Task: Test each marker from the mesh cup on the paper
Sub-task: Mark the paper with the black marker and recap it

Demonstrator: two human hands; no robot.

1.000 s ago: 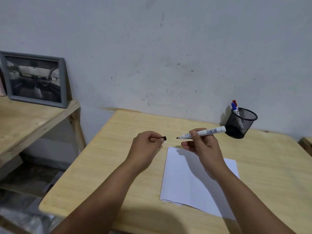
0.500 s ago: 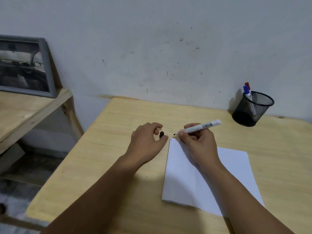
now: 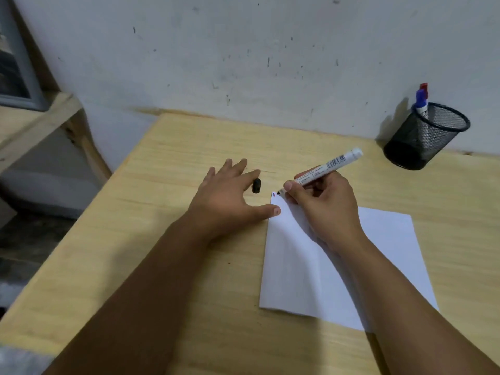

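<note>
The white-barrelled black marker (image 3: pixel 322 170), pinched in the right hand (image 3: pixel 322 207), has its tip at the far left corner of the white paper sheet (image 3: pixel 378 255). The left hand (image 3: pixel 230 196) lies spread, thumb at the sheet's edge; the loose black cap (image 3: pixel 256 185) beside its fingers could roll off the table, I'd say.

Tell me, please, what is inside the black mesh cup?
Two capped markers stand in the mesh cup: a blue marker and a red marker behind it. Their lower parts are hidden by the mesh.
</note>
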